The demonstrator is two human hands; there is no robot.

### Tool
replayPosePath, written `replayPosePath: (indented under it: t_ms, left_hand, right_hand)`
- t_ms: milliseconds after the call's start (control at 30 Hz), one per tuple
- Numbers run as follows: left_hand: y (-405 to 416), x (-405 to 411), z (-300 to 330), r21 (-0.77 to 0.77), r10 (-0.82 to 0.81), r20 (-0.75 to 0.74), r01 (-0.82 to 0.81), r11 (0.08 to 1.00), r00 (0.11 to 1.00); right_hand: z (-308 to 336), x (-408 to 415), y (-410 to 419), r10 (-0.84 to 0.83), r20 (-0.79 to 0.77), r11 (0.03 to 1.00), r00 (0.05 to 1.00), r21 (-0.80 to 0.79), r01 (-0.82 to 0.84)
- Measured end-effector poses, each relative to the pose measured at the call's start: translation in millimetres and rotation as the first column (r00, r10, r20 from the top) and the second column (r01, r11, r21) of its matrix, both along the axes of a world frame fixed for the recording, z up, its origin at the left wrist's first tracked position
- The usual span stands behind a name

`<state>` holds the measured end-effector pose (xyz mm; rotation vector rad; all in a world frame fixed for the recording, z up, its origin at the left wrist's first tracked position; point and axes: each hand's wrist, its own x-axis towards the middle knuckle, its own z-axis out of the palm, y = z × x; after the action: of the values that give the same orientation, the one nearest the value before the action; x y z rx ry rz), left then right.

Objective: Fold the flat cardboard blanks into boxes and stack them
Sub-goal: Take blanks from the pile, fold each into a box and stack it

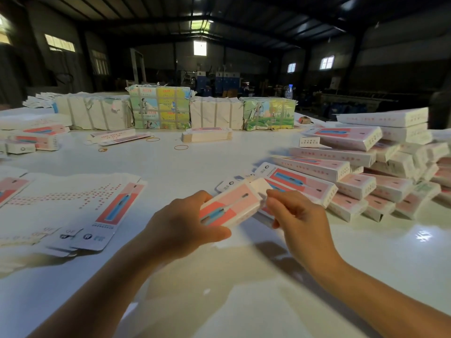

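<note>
1. Both hands work one box (229, 206) just above the white worktop (244, 276), centre of view, w/ the pink/blue print facing up.
2. Left hand (180, 223) grips the box's near end: thumb along the near edge, fingers curled under/behind.
3. Right hand (296, 215) has fingers curled at the box's far end, pinching at the white end flap (260, 186), which stands open; exact contact is blurred.
4. Stack of folded boxes (353, 167) sits to the right, several layers high, leaning rows, reaching to the frame edge. Its nearest box lies just beyond the right hand.
5. Flat blanks (80, 206) are spread on the worktop to the left, overlapping, print up, well apart from the held box.
6. A small bound pile of blanks (207, 136) lies mid-worktop farther back; rubber bands (181, 147) are loose near it.
7. Strapped bundles (159, 107) are lined up along the far side, some white, some w/ colourful wrap.
8. More boxes (34, 135) at far left; a water bottle (289, 91) stands behind the bundles at right.
9. Background: a dim warehouse w/ small windows.
</note>
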<state>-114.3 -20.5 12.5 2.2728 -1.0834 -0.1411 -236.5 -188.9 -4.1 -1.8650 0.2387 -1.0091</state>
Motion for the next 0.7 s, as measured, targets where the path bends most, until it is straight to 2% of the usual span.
replayPosePath:
  t_ms: [100,333,433,700]
  left_hand:
    - [-3,-6,-2,0.028,-0.014,0.045,0.013,1.0,0.999]
    - [-3,-11,-2,0.145,-0.044,0.137,0.024,0.989,0.99]
    - [-3,-13,-1,0.189,-0.064,0.168,0.032,0.981,0.984]
    - [-5,-12,-4,0.206,-0.081,0.201,0.039,0.978,0.976]
  right_hand:
    - [-3,0,6,0.051,-0.025,0.998,0.998,-0.018,-0.052]
    - [-6,3,0,0.095,-0.141,0.985,0.985,0.159,-0.072]
    - [-4,5,0,0.112,-0.199,0.986,0.974,0.146,-0.084]
    - [-13,8,-3,0.109,-0.207,0.984,0.972,0.164,-0.075]
